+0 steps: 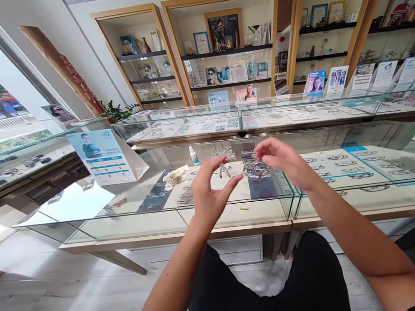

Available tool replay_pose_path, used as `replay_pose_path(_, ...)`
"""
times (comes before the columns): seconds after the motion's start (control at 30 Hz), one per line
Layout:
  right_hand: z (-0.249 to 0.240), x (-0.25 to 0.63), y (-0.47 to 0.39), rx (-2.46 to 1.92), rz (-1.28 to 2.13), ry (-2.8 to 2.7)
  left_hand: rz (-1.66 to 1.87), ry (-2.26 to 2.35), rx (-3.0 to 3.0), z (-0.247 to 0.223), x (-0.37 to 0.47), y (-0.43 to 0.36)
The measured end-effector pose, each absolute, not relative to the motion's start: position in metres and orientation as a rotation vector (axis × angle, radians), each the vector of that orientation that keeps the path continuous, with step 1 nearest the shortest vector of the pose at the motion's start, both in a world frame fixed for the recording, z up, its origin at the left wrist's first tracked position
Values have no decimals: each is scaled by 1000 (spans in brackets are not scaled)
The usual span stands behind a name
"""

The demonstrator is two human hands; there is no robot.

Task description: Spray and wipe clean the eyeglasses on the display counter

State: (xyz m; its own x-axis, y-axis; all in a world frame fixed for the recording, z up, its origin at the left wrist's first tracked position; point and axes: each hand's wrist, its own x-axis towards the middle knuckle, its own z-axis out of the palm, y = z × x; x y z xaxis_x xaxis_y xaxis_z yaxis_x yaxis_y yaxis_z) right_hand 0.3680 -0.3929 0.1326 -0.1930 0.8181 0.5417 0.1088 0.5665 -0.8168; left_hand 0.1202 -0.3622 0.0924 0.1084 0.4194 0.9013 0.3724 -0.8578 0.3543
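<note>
My left hand (213, 187) is above a glass display case (163, 224), thumb and fingers spread apart in a C shape. Just past its fingertips, between my two hands, a thin-framed pair of eyeglasses (234, 169) shows; whether a finger touches it I cannot tell. My right hand (284, 160) is to the right of these glasses, fingers loosely curved and thumb apart from them, with nothing visible in it. Other eyeglasses (263, 169) lie on a dark panel below the right fingertips. A small white spray bottle (193, 155) and a crumpled cream cloth (175, 177) are left of my hands.
A tented sign (99, 154) stands on the case at the left, near a white sheet (77, 204). Rows of eyeglasses (345, 163) fill the right case. Another glass counter (204, 123) runs behind, with shelves beyond. My black-clad legs (266, 288) are close to the case's front.
</note>
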Motion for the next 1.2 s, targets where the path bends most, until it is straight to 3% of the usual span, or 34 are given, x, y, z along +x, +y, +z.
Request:
replay_pose_path(0.2,95,371,-404,-769,506,-1627,1918,907,2085,87,121,-362)
replay_pose_path(0.37,92,359,-402,-896,350,-1629,1953,884,2046,85,118,-362)
replay_pose_path(1.2,89,329,-404,-841,220,-1556,2026,844,1941,68,106,-365)
